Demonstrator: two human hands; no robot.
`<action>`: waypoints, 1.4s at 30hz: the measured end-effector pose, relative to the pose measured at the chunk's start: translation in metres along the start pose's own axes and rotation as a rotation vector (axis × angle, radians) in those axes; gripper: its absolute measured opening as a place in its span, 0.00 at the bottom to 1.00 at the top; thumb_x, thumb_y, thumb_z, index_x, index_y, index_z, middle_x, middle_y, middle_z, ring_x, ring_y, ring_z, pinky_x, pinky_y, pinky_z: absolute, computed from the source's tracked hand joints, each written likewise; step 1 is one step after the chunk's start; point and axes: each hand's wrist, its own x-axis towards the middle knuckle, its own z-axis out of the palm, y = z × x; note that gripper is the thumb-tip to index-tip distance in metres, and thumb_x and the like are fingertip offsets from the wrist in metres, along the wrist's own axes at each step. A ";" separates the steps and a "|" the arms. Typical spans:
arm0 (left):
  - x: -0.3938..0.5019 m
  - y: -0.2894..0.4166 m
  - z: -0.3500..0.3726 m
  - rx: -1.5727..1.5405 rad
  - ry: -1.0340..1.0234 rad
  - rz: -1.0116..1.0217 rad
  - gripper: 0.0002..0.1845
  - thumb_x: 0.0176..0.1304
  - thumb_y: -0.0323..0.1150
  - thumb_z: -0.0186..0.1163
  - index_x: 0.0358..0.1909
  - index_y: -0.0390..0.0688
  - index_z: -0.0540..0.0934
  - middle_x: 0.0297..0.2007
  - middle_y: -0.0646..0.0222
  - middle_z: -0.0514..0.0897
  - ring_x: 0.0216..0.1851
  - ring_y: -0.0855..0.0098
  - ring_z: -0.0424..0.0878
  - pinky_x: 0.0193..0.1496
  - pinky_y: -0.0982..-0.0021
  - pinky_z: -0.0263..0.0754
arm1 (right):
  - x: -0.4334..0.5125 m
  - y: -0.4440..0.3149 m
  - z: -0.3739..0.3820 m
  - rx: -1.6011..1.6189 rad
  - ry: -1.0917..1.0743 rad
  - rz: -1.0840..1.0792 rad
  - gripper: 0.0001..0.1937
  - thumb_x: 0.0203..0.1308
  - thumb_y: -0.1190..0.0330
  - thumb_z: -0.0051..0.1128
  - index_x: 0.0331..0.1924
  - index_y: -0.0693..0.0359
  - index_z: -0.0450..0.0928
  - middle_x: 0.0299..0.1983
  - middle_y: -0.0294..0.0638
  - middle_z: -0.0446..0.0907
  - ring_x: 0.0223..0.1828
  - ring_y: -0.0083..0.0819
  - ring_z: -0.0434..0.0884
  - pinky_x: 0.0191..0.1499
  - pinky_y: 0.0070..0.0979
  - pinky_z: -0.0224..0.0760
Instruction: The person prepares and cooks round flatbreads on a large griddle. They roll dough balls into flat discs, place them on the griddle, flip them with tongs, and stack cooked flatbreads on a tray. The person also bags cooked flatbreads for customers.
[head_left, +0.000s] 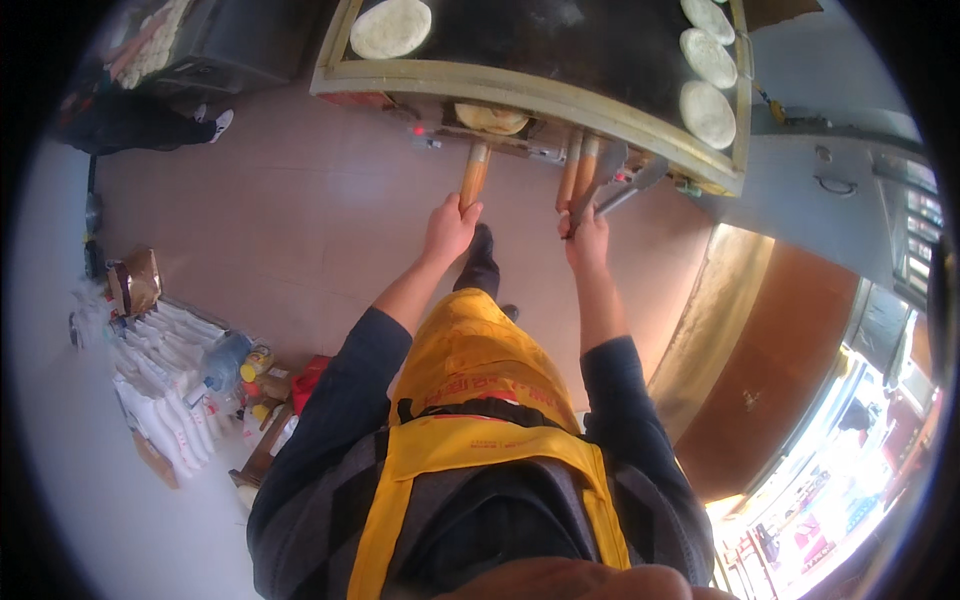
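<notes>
My left hand (450, 229) is closed around a wooden handle (474, 178) that points in under the griddle's front edge. Just beyond that handle, a browned flatbread (491, 118) shows in the opening below the edge. Metal tongs (628, 191) with spread arms are in my right hand (589, 238). Two more wooden handles (577, 171) reach the fingers of this hand; whether it grips them too, I cannot tell. On the dark griddle (555, 45) above, one pale flatbread (391, 28) lies at the left and several (707, 114) line the right side.
The griddle's raised metal rim (525, 82) crosses in front of me. At upper left, a person in dark trousers (142, 124) is by a counter bearing dough pieces. White sacks (165, 375), a large water bottle (225, 361) and boxes stand at lower left. A grey cabinet (832, 169) is at right.
</notes>
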 end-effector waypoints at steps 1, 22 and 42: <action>0.012 0.003 0.002 0.000 0.001 0.008 0.21 0.69 0.48 0.64 0.43 0.36 0.78 0.35 0.43 0.86 0.41 0.39 0.84 0.44 0.45 0.78 | -0.003 -0.002 -0.007 -0.025 0.024 0.004 0.15 0.81 0.61 0.47 0.55 0.65 0.74 0.36 0.42 0.81 0.22 0.25 0.72 0.25 0.24 0.64; -0.166 -0.052 0.020 0.057 -0.015 -0.237 0.18 0.72 0.44 0.60 0.46 0.37 0.75 0.36 0.45 0.85 0.42 0.38 0.82 0.43 0.45 0.76 | -0.090 -0.128 -0.035 -0.647 -0.771 0.146 0.32 0.74 0.66 0.51 0.78 0.62 0.57 0.48 0.49 0.83 0.39 0.30 0.83 0.39 0.25 0.76; -0.303 -0.087 0.031 -0.039 0.071 -0.335 0.17 0.70 0.42 0.65 0.45 0.37 0.77 0.34 0.45 0.85 0.40 0.39 0.84 0.40 0.47 0.78 | -0.029 -0.027 0.006 -1.578 -0.621 -0.599 0.23 0.61 0.52 0.67 0.48 0.64 0.78 0.39 0.59 0.85 0.42 0.60 0.84 0.45 0.50 0.78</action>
